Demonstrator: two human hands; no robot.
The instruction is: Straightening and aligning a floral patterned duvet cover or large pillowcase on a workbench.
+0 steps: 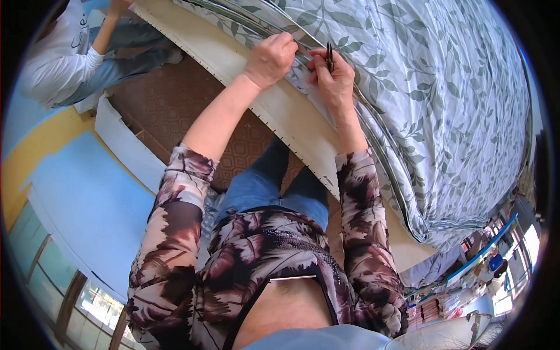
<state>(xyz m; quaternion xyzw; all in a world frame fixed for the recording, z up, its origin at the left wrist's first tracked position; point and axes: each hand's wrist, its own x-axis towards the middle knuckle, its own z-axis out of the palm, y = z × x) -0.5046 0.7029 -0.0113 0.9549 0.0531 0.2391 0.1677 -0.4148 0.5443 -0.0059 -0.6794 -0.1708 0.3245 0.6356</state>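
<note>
A large spread of pale fabric (402, 87) with a grey-green leaf print covers the table, its layered edge running diagonally under my hands. My left hand (272, 60) is closed, its fingertips pinched at the fabric's edge. Just to its right, my right hand (335, 81) is closed around small dark thread snips (329, 56), their points sticking up past the fingers. The thumb and forefinger of that hand come together close to the same edge. Whatever fine thread may lie between the two hands is too small to make out.
The cream table border (224, 61) lies between me and the fabric. At the upper left sits another person (64, 64) in a white top and jeans, one hand at the table. A light-blue panel (96, 198) stands left; shelves with cloth bundles (431, 312) are lower right.
</note>
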